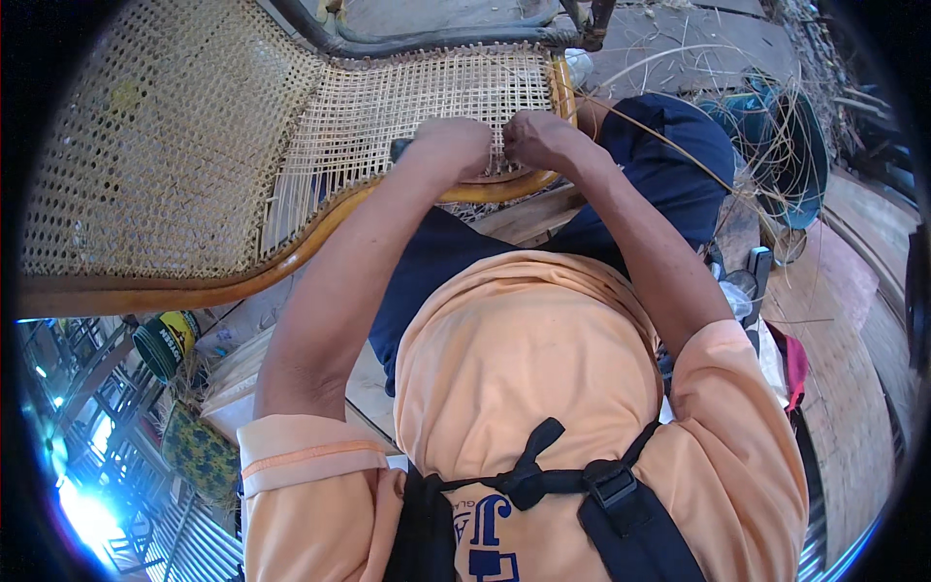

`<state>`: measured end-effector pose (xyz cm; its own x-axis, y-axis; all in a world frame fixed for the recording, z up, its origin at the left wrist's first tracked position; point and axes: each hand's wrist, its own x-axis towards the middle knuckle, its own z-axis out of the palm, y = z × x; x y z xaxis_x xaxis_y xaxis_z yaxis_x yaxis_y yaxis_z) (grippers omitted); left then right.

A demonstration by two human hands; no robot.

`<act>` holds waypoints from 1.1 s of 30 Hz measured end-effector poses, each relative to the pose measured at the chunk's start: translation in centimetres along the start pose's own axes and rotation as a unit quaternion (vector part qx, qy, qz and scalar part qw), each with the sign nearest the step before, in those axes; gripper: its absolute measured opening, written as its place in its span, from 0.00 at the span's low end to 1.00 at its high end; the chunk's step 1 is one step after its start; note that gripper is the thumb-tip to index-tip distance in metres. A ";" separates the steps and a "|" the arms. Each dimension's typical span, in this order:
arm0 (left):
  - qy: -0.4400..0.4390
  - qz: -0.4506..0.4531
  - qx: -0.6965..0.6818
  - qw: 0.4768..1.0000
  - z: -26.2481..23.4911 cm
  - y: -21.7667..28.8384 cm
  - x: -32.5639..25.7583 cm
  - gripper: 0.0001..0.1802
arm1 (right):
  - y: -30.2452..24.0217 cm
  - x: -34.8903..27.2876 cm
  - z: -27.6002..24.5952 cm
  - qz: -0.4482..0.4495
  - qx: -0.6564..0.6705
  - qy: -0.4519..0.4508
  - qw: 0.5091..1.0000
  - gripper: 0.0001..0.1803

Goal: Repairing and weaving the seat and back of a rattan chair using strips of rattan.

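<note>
Left hand at twelve o'clock, right hand at one, are resting over woven cane; neither grip's hold is showing clearly.

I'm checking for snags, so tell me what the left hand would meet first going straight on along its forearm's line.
Most likely the woven cane just past the left hand. Depth is unclear; if it passed above the strands, the dark rail beyond seems next.
</note>
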<state>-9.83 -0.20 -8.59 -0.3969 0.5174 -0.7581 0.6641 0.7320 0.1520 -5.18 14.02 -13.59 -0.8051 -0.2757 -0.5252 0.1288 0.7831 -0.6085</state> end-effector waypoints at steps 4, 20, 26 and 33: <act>0.042 0.016 -0.029 0.999 0.4 -0.8 -0.4 0.14 | -1.1 -0.5 -0.3 0.031 -0.007 0.002 0.999 0.12; -0.007 -0.076 -0.023 0.997 -1.5 -3.5 -0.8 0.18 | -1.1 -1.8 0.9 -0.125 -0.031 0.130 0.983 0.14; 0.027 -0.132 -0.030 0.990 0.4 -8.1 -2.4 0.17 | 0.0 -0.7 2.2 -0.077 0.043 0.098 0.991 0.13; 0.051 -0.140 -0.014 0.989 -0.4 -10.3 -4.9 0.16 | 0.1 1.5 1.4 -0.100 -0.026 0.041 0.994 0.12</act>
<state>-14.97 -10.13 -6.21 -0.6253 0.3339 -0.7053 0.5016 0.8644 -0.0354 -5.61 12.87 -15.25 -0.8559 -0.3850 -0.3452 -0.0680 0.7455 -0.6630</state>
